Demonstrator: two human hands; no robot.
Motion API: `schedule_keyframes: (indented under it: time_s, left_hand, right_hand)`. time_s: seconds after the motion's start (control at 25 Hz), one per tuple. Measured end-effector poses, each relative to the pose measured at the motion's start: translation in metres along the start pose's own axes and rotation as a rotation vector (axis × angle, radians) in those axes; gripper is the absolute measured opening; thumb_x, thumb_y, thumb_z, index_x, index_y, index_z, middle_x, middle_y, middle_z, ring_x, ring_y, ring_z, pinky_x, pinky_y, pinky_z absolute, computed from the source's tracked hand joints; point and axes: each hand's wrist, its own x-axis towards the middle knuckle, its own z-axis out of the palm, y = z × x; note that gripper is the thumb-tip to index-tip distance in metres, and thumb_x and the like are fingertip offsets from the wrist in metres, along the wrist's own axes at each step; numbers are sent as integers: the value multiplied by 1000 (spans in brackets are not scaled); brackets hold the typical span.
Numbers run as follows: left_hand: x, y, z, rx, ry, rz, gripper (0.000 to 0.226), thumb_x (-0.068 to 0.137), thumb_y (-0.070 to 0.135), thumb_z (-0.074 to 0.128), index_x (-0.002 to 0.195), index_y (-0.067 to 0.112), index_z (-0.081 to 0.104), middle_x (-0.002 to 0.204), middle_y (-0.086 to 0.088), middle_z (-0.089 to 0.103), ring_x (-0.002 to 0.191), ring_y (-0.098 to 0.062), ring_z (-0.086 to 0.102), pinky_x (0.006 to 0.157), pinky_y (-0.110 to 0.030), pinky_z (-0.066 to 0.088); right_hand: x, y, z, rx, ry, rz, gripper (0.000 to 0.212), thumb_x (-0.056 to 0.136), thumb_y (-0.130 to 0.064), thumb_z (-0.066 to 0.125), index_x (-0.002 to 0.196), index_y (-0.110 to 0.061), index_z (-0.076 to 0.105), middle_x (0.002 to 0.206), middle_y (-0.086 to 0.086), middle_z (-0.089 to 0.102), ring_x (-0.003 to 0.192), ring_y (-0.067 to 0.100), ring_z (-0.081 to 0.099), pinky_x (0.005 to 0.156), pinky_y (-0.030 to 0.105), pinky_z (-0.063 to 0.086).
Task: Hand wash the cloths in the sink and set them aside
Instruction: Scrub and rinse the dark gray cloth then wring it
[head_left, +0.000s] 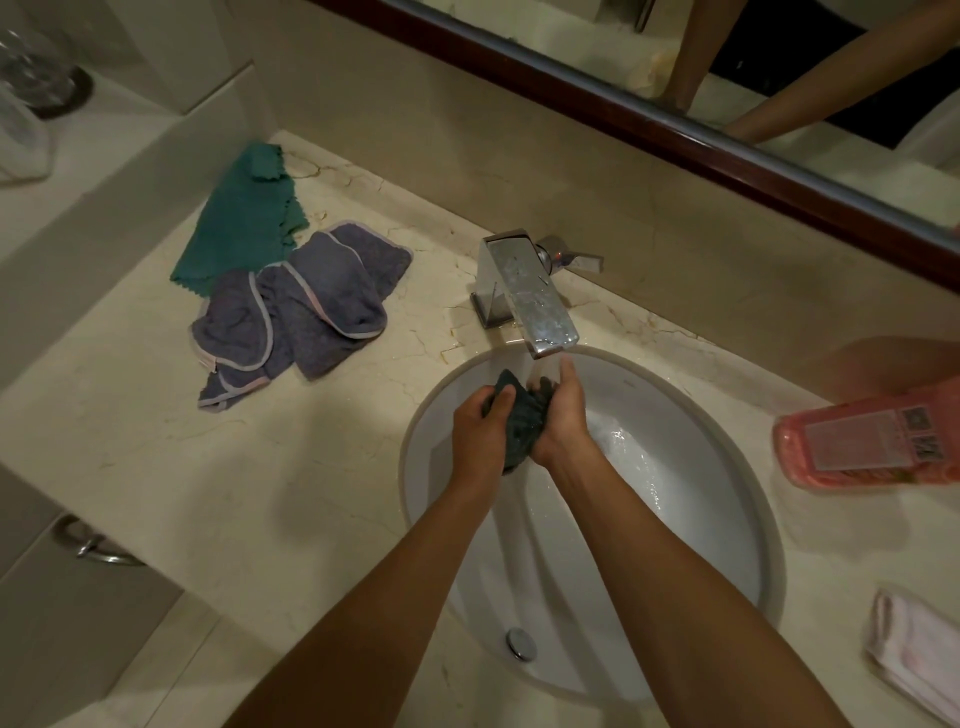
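Round white sink (727, 545) lay nearest, left hand (480, 426) and right hand (563, 415) both clenched round a bunched dark cloth (519, 421) under the square chrome faucet (530, 291), pink bottle (872, 436) at right, fluffy grey cloths (301, 306) and teal cloth (244, 218) heaped beyond on marble counter (130, 415).

Dark teal cloth (519, 421), green cloth (244, 218), purple-grey cloths (306, 306) (pale-edged) — pink bottle (872, 441), cream veined counter (208, 467).

A dim, warm light is cast over the scene, and corners are left in shadow. Glare is seen on the chrome faucet (527, 291) and on wet streaks in the sink (691, 499). Lines are bent by wide-angle distortion, and the pink bottle (872, 441) at the right edge is blurred.
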Motion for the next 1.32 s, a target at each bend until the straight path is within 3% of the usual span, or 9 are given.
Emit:
schedule_keyframes:
  time_s: [0.16,0.28,0.36,0.52,0.8,0.96,1.08,1.2,1.32]
  left_hand:
    - [3,4,-2,-85,11,-94,26,105,40,44,121,29,60,113,-1,66,102,-19,63,87,-38,54]
    - [5,13,-3,-53,11,-37,33,104,36,42,129,25,60,121,-7,66,106,-20,64,92,-39,54]
    - [12,16,-5,12,24,20,36,104,23,47,139,24,56,134,-5,62,120,-20,59,103,-40,50]
    - [19,17,-7,-150,-52,-78,60,100,1,50,152,29,39,152,-5,47,137,-26,48,111,-50,45]
    - [24,24,4,-194,-82,-105,50,105,16,47,150,31,35,149,-9,45,128,-28,53,98,-45,54]
    - [12,18,8,-152,-94,-96,40,107,32,42,147,28,36,137,-4,53,112,-25,61,61,-26,58]
    - [5,10,12,-122,23,-172,36,104,39,47,130,14,48,125,-15,63,105,-30,66,72,-37,59]
    - [3,10,14,-150,-74,-391,55,101,58,41,120,12,66,106,-15,73,93,-29,72,74,-40,60]
    - [4,11,13,-170,-162,-589,75,94,75,35,119,13,68,107,-14,74,96,-31,71,81,-45,59]
  right_hand:
    - [-4,2,-14,-342,-159,-45,42,89,-60,58,101,-22,71,94,3,78,91,22,74,67,34,59]
    - [-6,4,-24,-512,-226,-18,45,86,-58,67,113,-22,70,96,3,78,97,26,73,79,41,60]
    - [-4,-1,-30,-460,-184,-15,44,88,-48,70,114,-13,68,101,10,77,99,31,72,91,45,55]
    - [-5,-12,-40,-138,-157,-67,33,99,-44,55,109,-14,66,102,12,77,94,26,74,84,39,56]
    - [-10,-14,-38,270,-305,-77,44,107,-41,38,128,-9,59,124,21,69,123,36,61,102,46,50]
    - [-14,-14,-30,342,-267,-85,43,107,-34,40,136,-6,53,139,23,58,133,34,53,114,44,39]
    - [-19,-11,-26,341,-240,-114,30,107,-23,41,130,-9,54,138,22,59,131,34,54,113,44,41]
    - [-20,-7,-27,270,-242,-152,29,104,-7,44,131,-13,53,122,18,66,114,33,63,98,44,51]
    - [-17,-3,-28,191,-189,-131,22,102,-9,52,121,-14,61,111,16,71,112,33,65,100,49,51]
